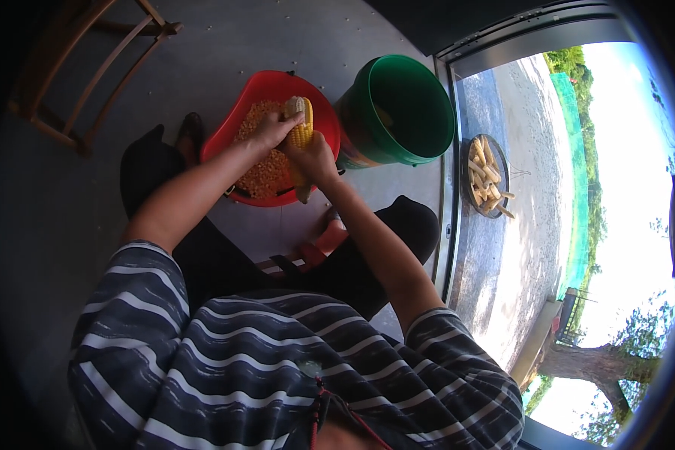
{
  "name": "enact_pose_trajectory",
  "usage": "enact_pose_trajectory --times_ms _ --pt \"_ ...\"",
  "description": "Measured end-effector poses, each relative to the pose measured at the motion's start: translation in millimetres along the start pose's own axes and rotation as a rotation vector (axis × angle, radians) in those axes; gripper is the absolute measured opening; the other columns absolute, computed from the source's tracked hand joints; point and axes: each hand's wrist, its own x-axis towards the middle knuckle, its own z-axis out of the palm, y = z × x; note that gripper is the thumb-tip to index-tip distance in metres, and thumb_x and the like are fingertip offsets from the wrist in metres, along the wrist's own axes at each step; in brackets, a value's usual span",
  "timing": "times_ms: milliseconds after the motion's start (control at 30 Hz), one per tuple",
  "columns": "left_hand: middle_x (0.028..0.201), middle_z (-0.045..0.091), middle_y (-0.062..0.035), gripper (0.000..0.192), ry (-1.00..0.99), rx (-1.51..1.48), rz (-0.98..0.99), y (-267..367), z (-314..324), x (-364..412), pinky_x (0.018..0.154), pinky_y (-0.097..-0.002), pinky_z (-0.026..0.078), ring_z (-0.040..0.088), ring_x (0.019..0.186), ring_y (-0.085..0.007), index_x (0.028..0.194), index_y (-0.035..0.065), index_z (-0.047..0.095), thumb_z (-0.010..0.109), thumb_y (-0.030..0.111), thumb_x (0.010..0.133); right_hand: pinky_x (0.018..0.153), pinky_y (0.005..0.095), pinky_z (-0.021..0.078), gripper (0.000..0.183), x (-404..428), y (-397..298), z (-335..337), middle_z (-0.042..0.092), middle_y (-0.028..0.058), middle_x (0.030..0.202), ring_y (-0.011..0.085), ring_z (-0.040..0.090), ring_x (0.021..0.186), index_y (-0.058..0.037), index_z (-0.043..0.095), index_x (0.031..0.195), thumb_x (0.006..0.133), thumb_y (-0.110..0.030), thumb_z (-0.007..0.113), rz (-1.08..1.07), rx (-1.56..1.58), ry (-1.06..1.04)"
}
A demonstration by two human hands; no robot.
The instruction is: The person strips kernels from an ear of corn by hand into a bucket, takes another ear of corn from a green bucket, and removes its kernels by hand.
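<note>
My left hand [275, 130] is closed around a pale, mostly bare corn cob [295, 105], whose end shows above my fingers. Pressed against it is a yellow corn ear [302, 135], gripped by my right hand [314, 158]; part of its kernels show between my hands, and its lower end points towards me. Both hands are over a red plastic basin [270, 84] on the floor. Loose orange-yellow corn kernels [264, 174] lie inside the basin. My fingers hide where the cob and the ear meet.
Right of the basin stands a green plastic bucket [371, 101], a pale thing dimly visible inside. Beyond the door track [449, 225], a round basket [468, 194] holds several bare cobs [486, 171]. A wooden chair [98, 79] is at upper left. Stray kernels dot the floor. My knees flank the basin.
</note>
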Motion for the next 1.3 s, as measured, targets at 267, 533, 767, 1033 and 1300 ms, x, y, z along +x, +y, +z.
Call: enact_pose_trajectory --times_ms 267,533,767,1033,1300 --pt "0.101 0.052 -0.0052 0.049 -0.169 -0.248 -0.038 8.9 5.9 -5.2 0.081 -0.0290 0.040 0.051 0.096 -0.0140 0.112 0.0053 0.046 0.059 0.038 0.079 0.067 0.0345 0.0471 0.052 7.4 3.0 -0.1 0.059 0.0204 0.083 0.0282 0.060 0.077 0.0067 0.047 0.096 0.065 -0.032 0.064 -0.086 -0.007 0.063" --pt "0.095 0.054 -0.0054 0.049 -0.007 -0.288 0.003 11.7 6.1 -2.2 0.072 -0.0296 0.045 0.055 0.085 -0.0146 0.108 0.0067 0.049 0.058 0.044 0.077 0.070 0.0349 0.0475 0.053 10.1 3.4 5.6 0.059 0.0227 0.086 0.0300 0.061 0.080 0.0088 0.045 0.099 0.066 -0.029 0.063 -0.095 0.177 0.018" --pt "0.095 0.055 -0.0063 0.052 -0.066 -0.443 -0.091 8.3 1.6 -5.2 0.072 -0.0295 0.045 0.055 0.085 -0.0150 0.109 0.0067 0.048 0.055 0.048 0.078 0.065 0.0295 0.0479 0.039 -6.8 -27.4 -19.8 0.060 0.0145 0.083 0.0204 0.061 0.073 0.0061 0.050 0.094 0.071 -0.024 0.061 -0.085 0.325 -0.094" --pt "0.096 0.054 -0.0076 0.048 -0.039 -0.244 0.002 7.3 7.3 -7.7 0.070 -0.0313 0.047 0.056 0.086 -0.0169 0.109 0.0060 0.048 0.056 0.043 0.079 0.062 0.0273 0.0474 0.035 -3.4 -17.4 -11.3 0.059 0.0116 0.081 0.0181 0.059 0.069 0.0057 0.052 0.093 0.073 -0.021 0.060 -0.050 0.398 -0.122" --pt "0.095 0.055 -0.0065 0.047 -0.050 -0.202 0.052 18.2 11.5 -6.3 0.069 -0.0300 0.046 0.055 0.086 -0.0149 0.105 0.0043 0.050 0.058 0.042 0.078 0.068 0.0336 0.0482 0.052 9.7 -3.4 2.9 0.059 0.0209 0.084 0.0289 0.061 0.080 0.0092 0.046 0.098 0.066 -0.028 0.063 -0.113 0.204 0.026"
